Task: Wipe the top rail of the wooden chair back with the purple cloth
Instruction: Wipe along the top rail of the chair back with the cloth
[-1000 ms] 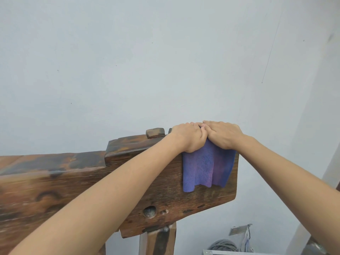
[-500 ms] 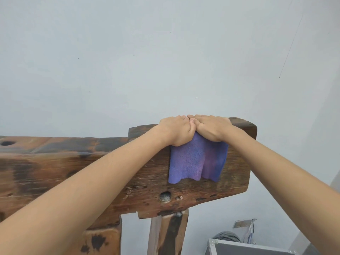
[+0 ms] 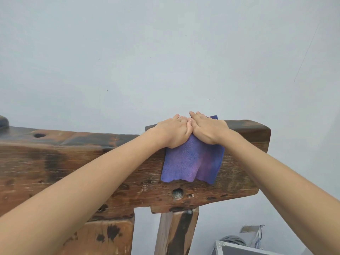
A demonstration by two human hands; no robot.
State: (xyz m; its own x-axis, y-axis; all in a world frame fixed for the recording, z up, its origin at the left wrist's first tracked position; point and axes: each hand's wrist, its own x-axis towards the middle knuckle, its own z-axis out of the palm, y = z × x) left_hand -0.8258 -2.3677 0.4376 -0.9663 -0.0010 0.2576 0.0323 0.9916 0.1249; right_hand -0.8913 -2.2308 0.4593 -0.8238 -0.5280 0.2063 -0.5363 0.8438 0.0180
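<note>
While the cloth [image 3: 191, 162] drapes over the rail [image 3: 246, 126] near its right end, hanging down the front face, both hands sit on top of it side by side, touching. Left hand [image 3: 174, 131] presses with fingers bent over the far edge; right hand [image 3: 207, 128] lies flat, fingers straight.

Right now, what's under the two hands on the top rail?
The purple cloth, draped over the top rail, lies under the left hand and right hand. The rail surface beneath is hidden.
</note>
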